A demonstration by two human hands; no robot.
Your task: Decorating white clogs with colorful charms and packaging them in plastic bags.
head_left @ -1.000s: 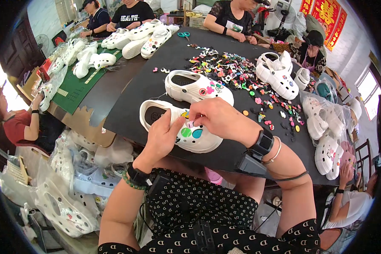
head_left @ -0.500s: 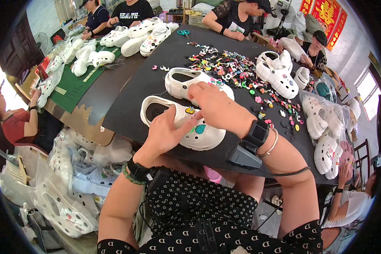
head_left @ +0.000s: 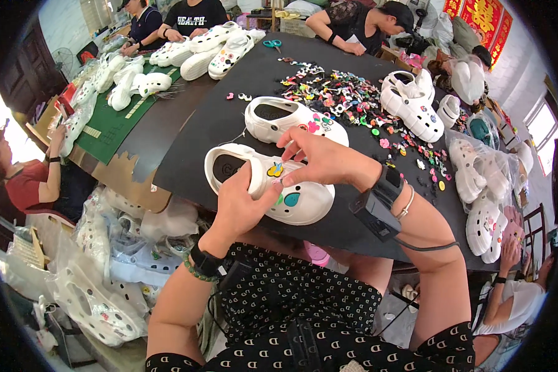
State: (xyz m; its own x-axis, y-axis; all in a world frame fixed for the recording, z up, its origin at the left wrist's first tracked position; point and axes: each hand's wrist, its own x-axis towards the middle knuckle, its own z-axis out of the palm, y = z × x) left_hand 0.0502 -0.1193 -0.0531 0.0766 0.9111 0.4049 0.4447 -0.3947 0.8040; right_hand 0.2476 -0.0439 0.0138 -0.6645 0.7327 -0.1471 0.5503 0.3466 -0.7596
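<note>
My left hand [head_left: 239, 201] grips the near white clog [head_left: 313, 204] at its strap and side, thumb along the upper. On that clog are a yellow charm [head_left: 274, 169] and a teal drop-shaped charm [head_left: 289, 199]; a green one is partly behind my thumb. My right hand [head_left: 328, 158] hovers over the same clog with its fingers bent and apart, its thumb close to my left thumb tip. I see nothing between its fingers. Just beyond lies the second white clog [head_left: 263, 129], with red, pink and white charms on its toe.
A heap of colourful charms [head_left: 338, 93] spreads over the black tabletop [head_left: 192, 139]. More white clogs [head_left: 412, 105] stand at right, some in clear bags [head_left: 477, 161]. Teal scissors [head_left: 271, 43] lie at the far edge. Bagged clogs [head_left: 96, 304] fill the lower left. Several people sit around.
My right hand has lifted and opened, its fingers moving off the near clog. The yellow charm now shows more fully. At far right, a co-worker's white bag has been raised.
</note>
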